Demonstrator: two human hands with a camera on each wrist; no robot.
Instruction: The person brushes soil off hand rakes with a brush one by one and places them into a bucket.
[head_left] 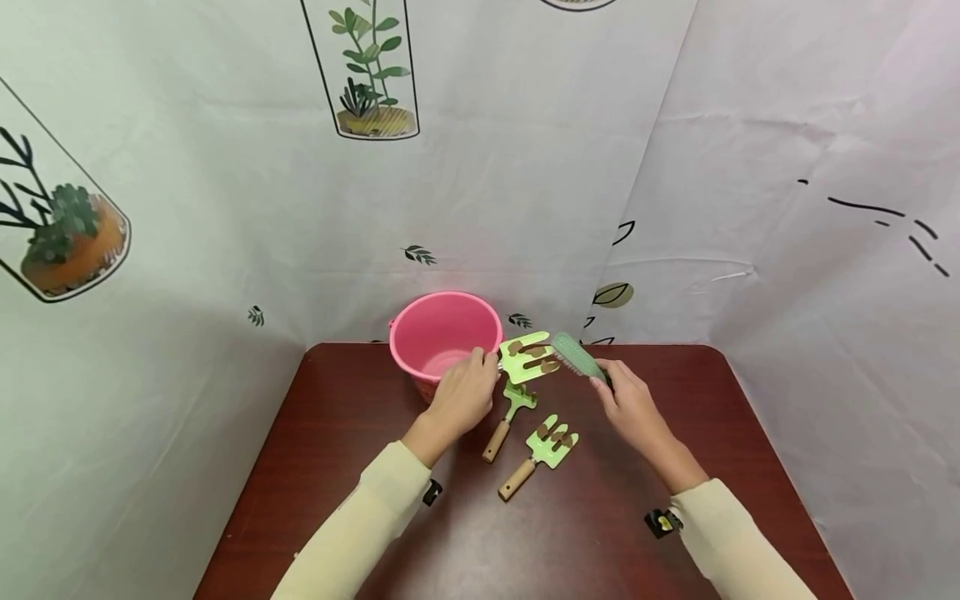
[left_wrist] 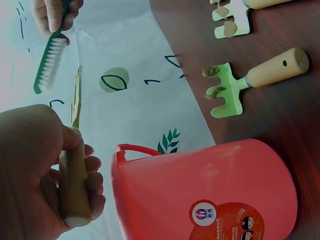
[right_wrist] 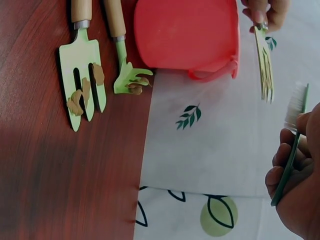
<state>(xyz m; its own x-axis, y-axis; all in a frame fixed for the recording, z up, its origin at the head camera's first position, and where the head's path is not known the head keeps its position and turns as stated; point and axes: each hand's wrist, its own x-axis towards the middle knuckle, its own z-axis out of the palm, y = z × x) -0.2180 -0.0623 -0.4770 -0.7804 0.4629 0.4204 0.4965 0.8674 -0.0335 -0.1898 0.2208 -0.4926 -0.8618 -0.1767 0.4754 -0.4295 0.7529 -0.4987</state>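
My left hand (head_left: 463, 390) grips the wooden handle (left_wrist: 75, 185) of a light green garden fork (head_left: 525, 358), raised beside the bucket. Brown patches of what looks like dirt mark its tines. In my right hand (head_left: 633, 408) is a green brush (head_left: 576, 354) with white bristles (left_wrist: 51, 65), its head close to the fork's tines. Whether bristles and tines touch I cannot tell; in the right wrist view a gap shows between them. On the table below lie a small green hand rake (right_wrist: 131, 80) and a second garden fork (right_wrist: 82, 75), both with brown patches.
A pink bucket (head_left: 408, 333) with a handle stands at the table's back, left of the raised fork. The dark red wooden table (head_left: 600, 533) meets a pale printed cloth (head_left: 510, 208) hanging behind it and at both sides.
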